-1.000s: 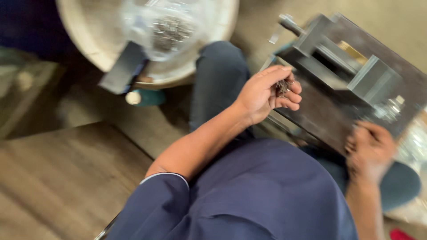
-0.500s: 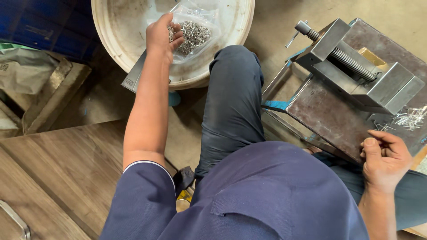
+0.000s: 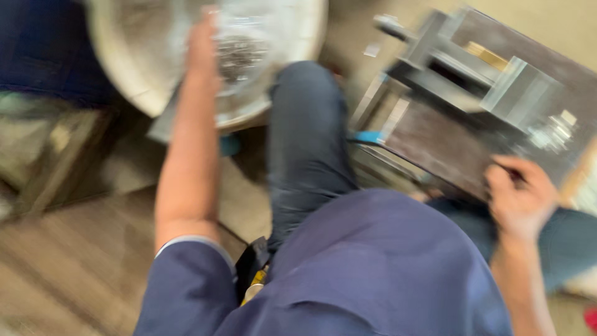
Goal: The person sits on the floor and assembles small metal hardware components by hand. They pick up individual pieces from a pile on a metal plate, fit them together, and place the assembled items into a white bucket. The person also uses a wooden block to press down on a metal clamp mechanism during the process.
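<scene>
The left hand (image 3: 204, 43) still reaches into the bag (image 3: 239, 46) in the basin (image 3: 124, 81) at 11 o'clock; its grip is blurred. The right hand (image 3: 519, 199), loosely curled, stays at the vise plate (image 3: 448, 143) at 3 o'clock.

two hands, left (image 3: 204, 46) and right (image 3: 519, 199), one round basin (image 3: 134, 74), one clear bag (image 3: 249, 43), one metal vise (image 3: 472, 74)

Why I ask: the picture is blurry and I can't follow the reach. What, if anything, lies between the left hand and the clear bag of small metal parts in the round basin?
Nothing visible. The left hand is already at the clear bag inside the round basin, seemingly touching its edge; blur hides the exact contact.
</scene>
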